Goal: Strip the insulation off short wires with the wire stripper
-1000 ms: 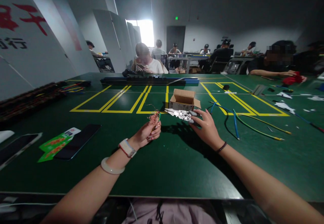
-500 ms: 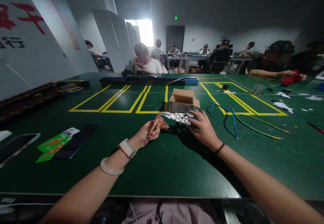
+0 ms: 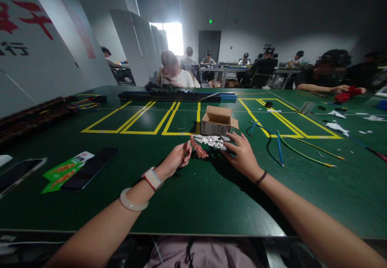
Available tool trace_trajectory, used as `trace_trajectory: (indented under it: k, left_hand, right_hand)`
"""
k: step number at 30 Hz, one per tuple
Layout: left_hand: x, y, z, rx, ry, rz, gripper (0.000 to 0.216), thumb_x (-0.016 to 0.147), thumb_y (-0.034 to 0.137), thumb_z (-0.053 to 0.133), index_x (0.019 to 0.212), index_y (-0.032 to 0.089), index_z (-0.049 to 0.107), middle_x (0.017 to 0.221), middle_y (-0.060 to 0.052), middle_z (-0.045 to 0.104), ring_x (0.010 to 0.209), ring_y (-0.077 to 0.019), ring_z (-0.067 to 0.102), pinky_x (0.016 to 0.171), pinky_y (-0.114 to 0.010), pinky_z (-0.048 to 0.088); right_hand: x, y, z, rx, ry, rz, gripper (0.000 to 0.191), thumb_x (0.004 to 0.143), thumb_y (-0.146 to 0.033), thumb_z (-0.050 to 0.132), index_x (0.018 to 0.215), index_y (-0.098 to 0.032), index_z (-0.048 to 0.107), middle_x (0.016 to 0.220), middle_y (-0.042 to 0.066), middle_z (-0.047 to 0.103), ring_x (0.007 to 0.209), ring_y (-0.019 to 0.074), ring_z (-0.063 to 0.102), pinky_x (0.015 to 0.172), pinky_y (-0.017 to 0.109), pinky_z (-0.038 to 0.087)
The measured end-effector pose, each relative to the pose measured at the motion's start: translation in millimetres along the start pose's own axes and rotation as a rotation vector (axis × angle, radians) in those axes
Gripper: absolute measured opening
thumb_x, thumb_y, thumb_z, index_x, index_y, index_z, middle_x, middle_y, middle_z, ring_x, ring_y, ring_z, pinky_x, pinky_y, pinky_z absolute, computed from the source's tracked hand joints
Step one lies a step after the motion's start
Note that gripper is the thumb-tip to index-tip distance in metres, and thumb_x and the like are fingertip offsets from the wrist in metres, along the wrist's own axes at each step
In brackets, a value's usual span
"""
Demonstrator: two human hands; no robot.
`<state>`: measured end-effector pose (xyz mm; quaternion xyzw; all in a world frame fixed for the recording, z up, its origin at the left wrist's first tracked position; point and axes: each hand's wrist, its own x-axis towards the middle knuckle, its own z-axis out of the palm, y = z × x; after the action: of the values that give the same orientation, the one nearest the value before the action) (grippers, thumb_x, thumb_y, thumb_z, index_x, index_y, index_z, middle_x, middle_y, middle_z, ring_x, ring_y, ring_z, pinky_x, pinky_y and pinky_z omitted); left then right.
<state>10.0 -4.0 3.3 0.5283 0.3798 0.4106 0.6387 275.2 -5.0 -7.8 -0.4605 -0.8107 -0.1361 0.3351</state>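
My left hand [image 3: 179,157] is closed in a pinch, with a tangle of fine copper wire [image 3: 200,151] at its fingertips. The tangle trails down to the right beneath a pair of wire strippers [image 3: 211,140]. Silver jaws with several notches point left, toward my left fingertips. On the strippers' grey handles, my right hand [image 3: 243,155] has its fingers curled loosely, and the palm faces the tool. Just behind the strippers stands an open cardboard box [image 3: 216,127], its front flap folded out to the right.
Blue and green-yellow cables [image 3: 279,147] lie right of my right hand. A dark phone [image 3: 92,169] rests on a green packet [image 3: 65,173] at the left. Black and blue trunking [image 3: 178,96] runs across the back. Other people sit beyond, one handling something red [image 3: 347,94].
The copper tangle has shifted right and stretched away from my left fingers. A yellow piece that showed in my left hand is no longer visible. My right hand has barely moved.
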Motion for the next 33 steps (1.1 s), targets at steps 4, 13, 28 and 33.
trace_trajectory:
  k: [4, 13, 28, 33]
  left_hand:
    - [-1, 0, 1, 0.002, 0.013, 0.004, 0.047, 0.085, 0.064, 0.050, 0.076, 0.018, 0.044, 0.052, 0.007, 0.038, 0.039, -0.0051, 0.031, 0.037, -0.017, 0.022]
    - [-5, 2, 3, 0.022, 0.027, 0.134, 0.049, 0.082, 0.066, 0.053, 0.075, 0.017, 0.049, 0.053, 0.007, 0.039, 0.041, -0.0050, 0.032, 0.039, -0.017, 0.022]
    - [2, -7, -1, 0.058, 0.050, 0.151, 0.038, 0.088, 0.053, 0.053, 0.074, 0.017, 0.049, 0.052, 0.006, 0.040, 0.040, -0.0052, 0.035, 0.040, -0.016, 0.026]
    - [5, -11, -4, -0.006, -0.066, 0.046, 0.037, 0.090, 0.052, 0.050, 0.077, 0.017, 0.049, 0.049, 0.007, 0.039, 0.037, -0.0054, 0.031, 0.037, -0.016, 0.025]
  right_hand:
    - [1, -3, -2, 0.004, 0.001, 0.014, 0.024, 0.086, -0.037, 0.058, 0.104, -0.026, 0.069, 0.124, 0.010, 0.060, 0.113, 0.0276, 0.055, 0.101, 0.053, 0.038]
    - [2, -18, -5, 0.382, -0.221, 0.229, 0.028, 0.086, -0.045, 0.054, 0.099, -0.023, 0.065, 0.101, 0.007, 0.067, 0.092, 0.0225, 0.060, 0.081, 0.036, 0.046]
    - [8, -11, -9, 0.494, -0.260, 0.206, 0.028, 0.086, -0.044, 0.055, 0.097, -0.023, 0.068, 0.109, 0.007, 0.063, 0.098, 0.0221, 0.058, 0.086, 0.037, 0.046]
    - [5, 0, -6, 0.158, -0.089, 0.054, 0.025, 0.087, -0.039, 0.055, 0.102, -0.025, 0.068, 0.123, 0.011, 0.059, 0.111, 0.0278, 0.054, 0.095, 0.047, 0.044]
